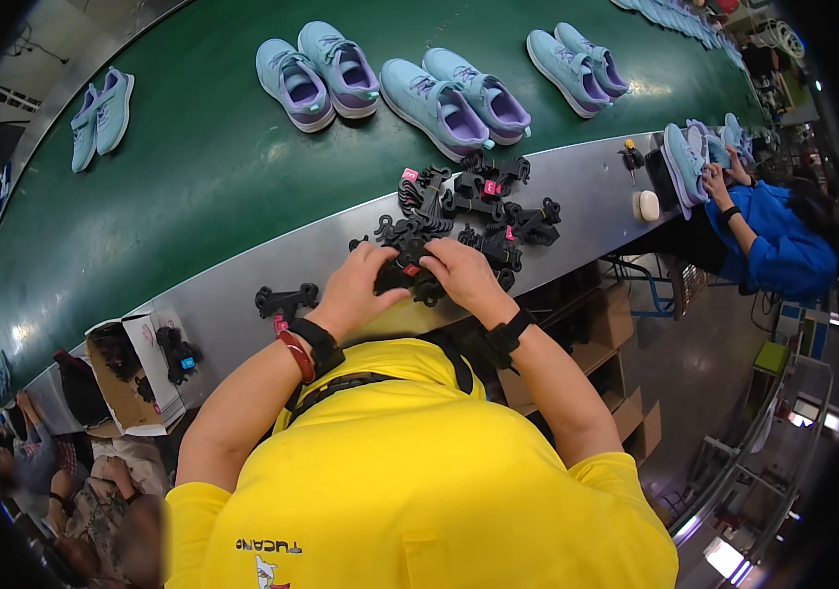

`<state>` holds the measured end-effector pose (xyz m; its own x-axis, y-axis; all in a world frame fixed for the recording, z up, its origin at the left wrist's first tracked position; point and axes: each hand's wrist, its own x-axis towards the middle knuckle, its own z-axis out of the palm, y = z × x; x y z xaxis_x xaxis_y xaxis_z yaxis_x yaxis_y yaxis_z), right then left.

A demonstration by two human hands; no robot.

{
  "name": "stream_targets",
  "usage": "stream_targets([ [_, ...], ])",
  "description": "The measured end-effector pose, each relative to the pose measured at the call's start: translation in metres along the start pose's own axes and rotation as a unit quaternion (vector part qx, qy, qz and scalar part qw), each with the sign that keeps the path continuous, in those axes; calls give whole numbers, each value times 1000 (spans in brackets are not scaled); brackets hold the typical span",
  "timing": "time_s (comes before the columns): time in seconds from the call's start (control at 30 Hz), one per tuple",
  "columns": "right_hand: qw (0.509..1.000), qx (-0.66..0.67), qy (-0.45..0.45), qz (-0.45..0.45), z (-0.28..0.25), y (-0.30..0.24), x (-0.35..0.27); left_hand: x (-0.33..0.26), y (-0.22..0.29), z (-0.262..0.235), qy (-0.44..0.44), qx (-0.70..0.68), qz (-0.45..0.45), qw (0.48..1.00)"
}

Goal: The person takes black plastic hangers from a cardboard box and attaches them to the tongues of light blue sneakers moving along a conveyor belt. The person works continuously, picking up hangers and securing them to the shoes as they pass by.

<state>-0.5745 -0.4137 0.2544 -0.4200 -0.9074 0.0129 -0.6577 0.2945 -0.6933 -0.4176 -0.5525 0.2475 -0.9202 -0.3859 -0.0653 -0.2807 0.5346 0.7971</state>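
Observation:
My left hand [359, 291] and my right hand [466, 279] come together at the near edge of the metal ledge. Between them is a bundle of black plastic shoe hangers [410, 267] with a pinkish-red tag. The fingers of both hands curl round its sides, and the fingertips are partly hidden. Just beyond lies a pile of more black hanger bundles [478, 201], several with pink tags. Left of my left hand, a separate hanger bundle [287, 301] with a pink tag rests on the ledge.
Light blue shoes [444, 103] stand in pairs on the green conveyor belt [213, 187]. An open carton [130, 378] holds black pieces at the left, beside a blue-tagged bundle [176, 353]. At right, a person in blue [783, 236] handles shoes near a screwdriver-like tool [631, 157].

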Motion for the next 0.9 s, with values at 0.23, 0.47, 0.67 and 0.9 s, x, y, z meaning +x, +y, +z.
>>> stream_targets([
  [0.23, 999, 25, 19, 2, -10, 12, -13, 19, 3, 33, 16, 12, 6, 1000],
  [0.47, 994, 97, -33, 30, -2, 27, -25, 24, -6, 48, 10, -80, 61, 995],
  [0.67, 994, 101, -29, -3, -4, 33, -27, 23, 2, 41, 48, 13, 84, 995],
  [0.9, 999, -13, -17, 30, -2, 23, -25, 24, 2, 42, -1, -116, -73, 991],
])
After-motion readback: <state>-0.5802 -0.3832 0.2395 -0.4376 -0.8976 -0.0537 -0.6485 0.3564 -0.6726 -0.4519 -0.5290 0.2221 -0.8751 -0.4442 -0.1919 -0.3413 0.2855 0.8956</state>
